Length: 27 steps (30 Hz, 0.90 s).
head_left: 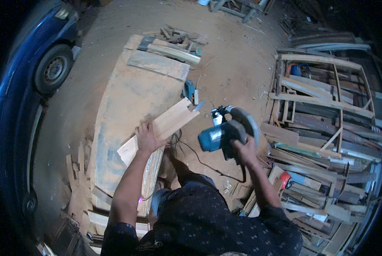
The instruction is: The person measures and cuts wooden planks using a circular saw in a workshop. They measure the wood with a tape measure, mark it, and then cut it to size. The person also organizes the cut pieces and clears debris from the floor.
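Observation:
My left hand (pixel 145 136) grips a pale wooden board (pixel 171 119), its fingers bent over the top face. The board lies slantwise across the worktable (pixel 135 94), and its notched far end juts past the table's right edge. To the right, my right hand (pixel 246 151) is wrapped round the handle of a teal circular saw (pixel 218 135). The saw is held in the air beside the table, apart from the board. Part of its blade side is hidden by the motor body.
A second teal power tool (pixel 189 90) sits at the table's right edge. The black cord (pixel 199 158) trails over the dirt floor. Stacked timber and wooden frames (pixel 323 102) fill the right side. A blue car (pixel 24 81) stands left; scrap offcuts (pixel 178 36) lie beyond the table.

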Tool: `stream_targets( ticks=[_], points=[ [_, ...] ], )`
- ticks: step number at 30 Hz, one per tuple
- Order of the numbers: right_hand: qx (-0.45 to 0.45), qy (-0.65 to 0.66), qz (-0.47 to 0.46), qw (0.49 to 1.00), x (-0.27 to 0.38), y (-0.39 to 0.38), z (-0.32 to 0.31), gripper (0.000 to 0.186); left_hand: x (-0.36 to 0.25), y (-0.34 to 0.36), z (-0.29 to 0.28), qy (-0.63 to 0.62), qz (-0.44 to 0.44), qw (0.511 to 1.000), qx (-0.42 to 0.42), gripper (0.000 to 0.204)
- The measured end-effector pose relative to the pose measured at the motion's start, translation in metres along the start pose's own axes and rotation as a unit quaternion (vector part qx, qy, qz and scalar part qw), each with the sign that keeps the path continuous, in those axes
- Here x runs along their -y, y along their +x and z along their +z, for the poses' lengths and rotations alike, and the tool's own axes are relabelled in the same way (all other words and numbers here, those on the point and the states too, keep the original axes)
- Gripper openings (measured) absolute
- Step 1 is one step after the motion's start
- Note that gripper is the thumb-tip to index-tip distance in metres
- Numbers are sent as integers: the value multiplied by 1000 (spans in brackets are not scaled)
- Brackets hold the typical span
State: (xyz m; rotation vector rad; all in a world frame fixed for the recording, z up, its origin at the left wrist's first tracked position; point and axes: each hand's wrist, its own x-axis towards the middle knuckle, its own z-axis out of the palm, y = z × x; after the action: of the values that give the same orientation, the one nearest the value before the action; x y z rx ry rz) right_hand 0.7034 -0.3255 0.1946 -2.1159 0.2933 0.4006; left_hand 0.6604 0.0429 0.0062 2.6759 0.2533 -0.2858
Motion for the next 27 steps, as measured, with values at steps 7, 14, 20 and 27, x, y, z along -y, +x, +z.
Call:
stream_targets(
  ticks=[7,14,20,27],
  points=[
    [-8,51,-1,999,-62,-53,47,37,1,9,26,-17,8,999,-35,114],
    [42,-20,-124,991,-54,-44,89,42,6,9,31,-19,39,996,-76,106],
    [61,-32,-142,987,-55,-33,107,41,9,12,29,-37,47,995,-73,105],
    [62,-44,-147,986,-43,-21,111,44,10,11,23,-39,45,996,-63,105]
  ],
)
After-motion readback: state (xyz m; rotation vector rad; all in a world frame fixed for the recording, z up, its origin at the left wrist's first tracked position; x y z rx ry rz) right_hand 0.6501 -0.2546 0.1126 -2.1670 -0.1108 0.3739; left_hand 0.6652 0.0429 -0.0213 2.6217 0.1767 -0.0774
